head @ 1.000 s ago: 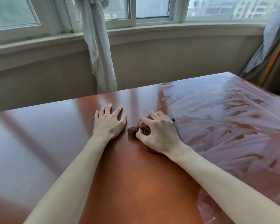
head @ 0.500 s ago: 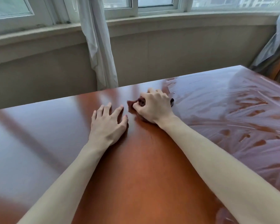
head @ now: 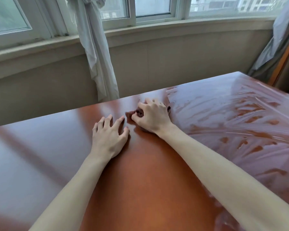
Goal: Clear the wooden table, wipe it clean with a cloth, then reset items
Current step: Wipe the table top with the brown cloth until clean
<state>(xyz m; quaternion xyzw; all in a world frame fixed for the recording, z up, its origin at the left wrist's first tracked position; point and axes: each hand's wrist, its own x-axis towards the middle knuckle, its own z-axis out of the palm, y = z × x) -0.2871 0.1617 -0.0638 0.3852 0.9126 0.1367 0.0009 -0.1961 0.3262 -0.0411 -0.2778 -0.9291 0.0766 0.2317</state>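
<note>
Head view looks down on a glossy reddish-brown wooden worktop [head: 40, 147] with both bare forearms reaching out over it. The right hand [head: 151, 116] is bunched round a dark brown cloth [head: 139, 112], fingers curled over it and pressing it onto the wood near the far edge. Only small folds of the cloth show past the thumb and knuckles, so how much of it lies flat under the palm is hard to say. The left hand [head: 109, 135] holds nothing; it rests on the wood just beside the right, fingers spread and slightly arched, seemingly as a brace.

To the right of the cloth the surface carries streaky, smeared wet marks [head: 240, 124] that run toward the far right corner, while the part to the left looks smooth and even. No objects stand on the visible part of the worktop. Beyond it hang a pale curtain [head: 97, 55] and a row of windows [head: 150, 9].

This looks like the wiping stage. To do it well, the cloth should probably be opened flatter so more of it meets the wood, then drawn in long overlapping passes across the streaked side with steady downward pressure. The bracing hand should stay off the damp patch to avoid prints.
</note>
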